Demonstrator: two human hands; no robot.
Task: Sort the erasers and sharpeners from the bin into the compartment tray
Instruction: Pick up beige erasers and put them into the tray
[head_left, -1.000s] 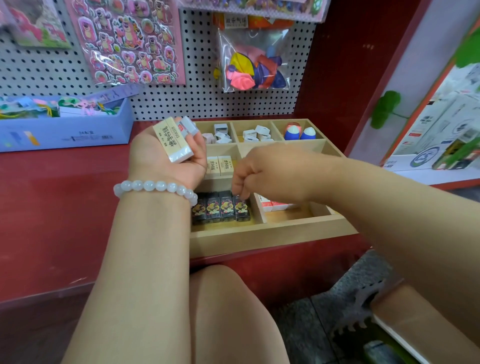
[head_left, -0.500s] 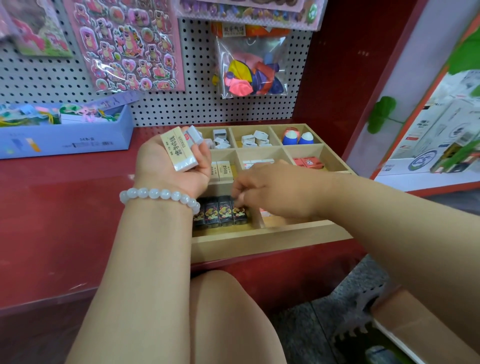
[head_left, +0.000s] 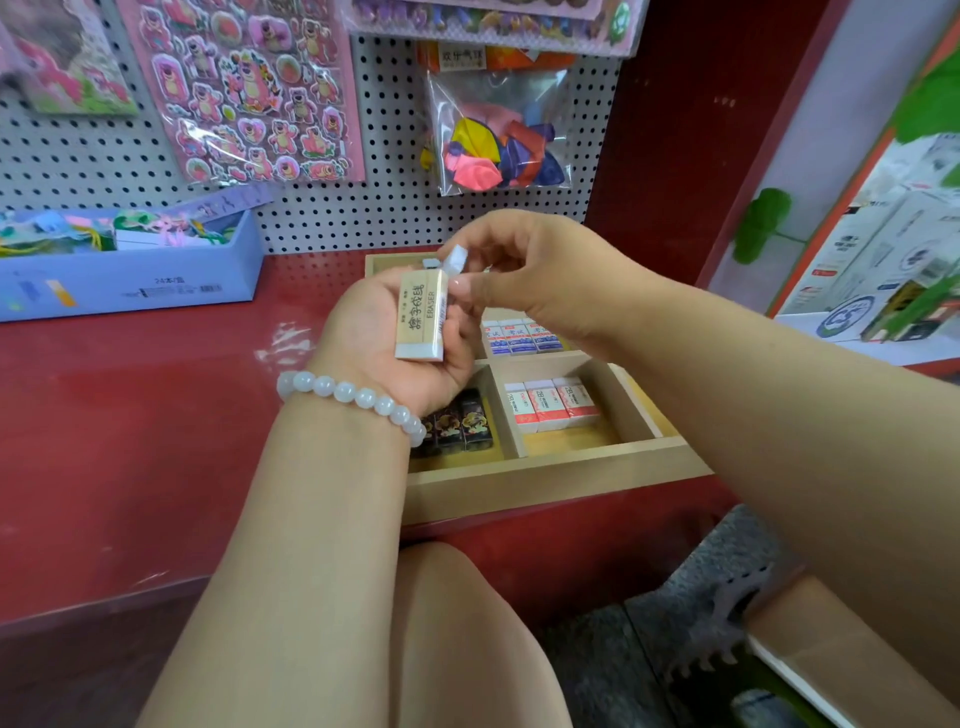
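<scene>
My left hand (head_left: 384, 332) is raised over the wooden compartment tray (head_left: 550, 470) and holds a long cream eraser (head_left: 422, 316) in its palm. My right hand (head_left: 540, 275) is just above it and pinches a small white piece (head_left: 456, 262) at the left hand's fingertips. In the tray I see dark patterned erasers (head_left: 460, 423) at the front left, red-and-white erasers (head_left: 550, 402) at the front right, and blue-and-white erasers (head_left: 517, 336) behind those. My hands hide the back compartments.
The tray sits on a red counter (head_left: 130, 426) against a white pegboard (head_left: 322, 208). A blue box (head_left: 130, 280) of stationery stands at the back left. Sticker sheets (head_left: 249, 88) and a bag of balloons (head_left: 498, 140) hang on the board. A cardboard box (head_left: 831, 649) lies low right.
My right hand has lifted out of the front tray compartments and come up to my left hand's fingertips, where it now pinches the small white piece. The left hand tilted the cream eraser upright.
</scene>
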